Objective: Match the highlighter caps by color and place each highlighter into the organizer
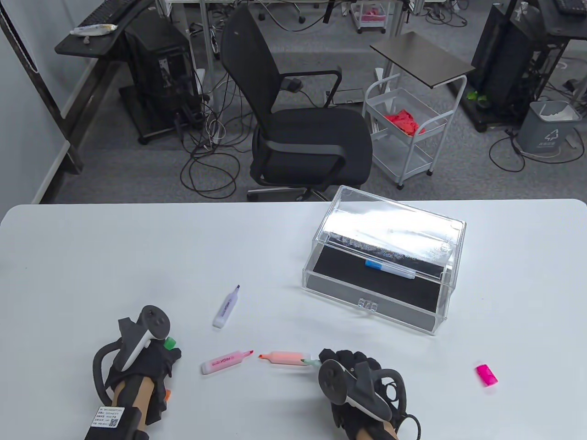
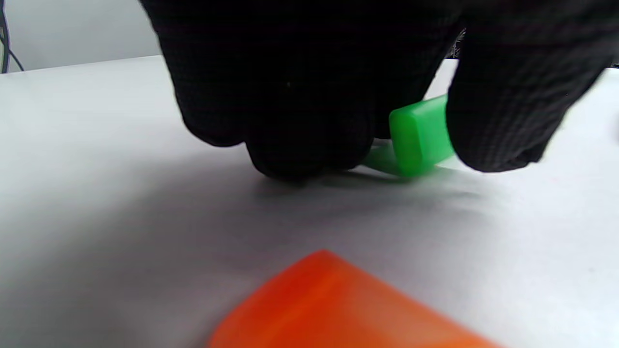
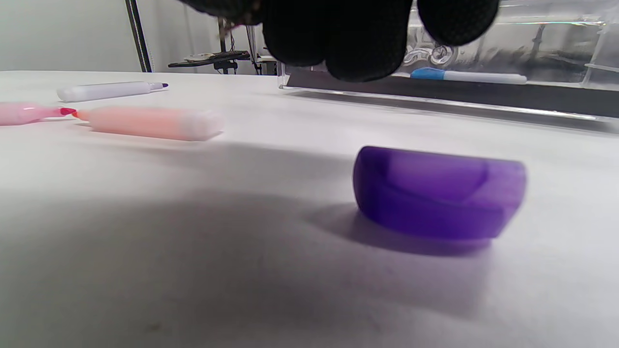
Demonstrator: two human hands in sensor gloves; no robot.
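My left hand pinches a green cap between fingers and thumb, low against the table top. An orange cap lies just behind that hand. My right hand has its fingers curled round a pale green highlighter whose tip pointing left. A purple cap lies on the table under that hand. Orange highlighter, pink highlighter and purple highlighter lie uncapped between the hands. A pink cap lies at the right. The clear organizer holds a capped blue highlighter.
The organizer's lid stands open at the back of the box, right of the table's centre. A black office chair and a white cart stand beyond the table's far edge.
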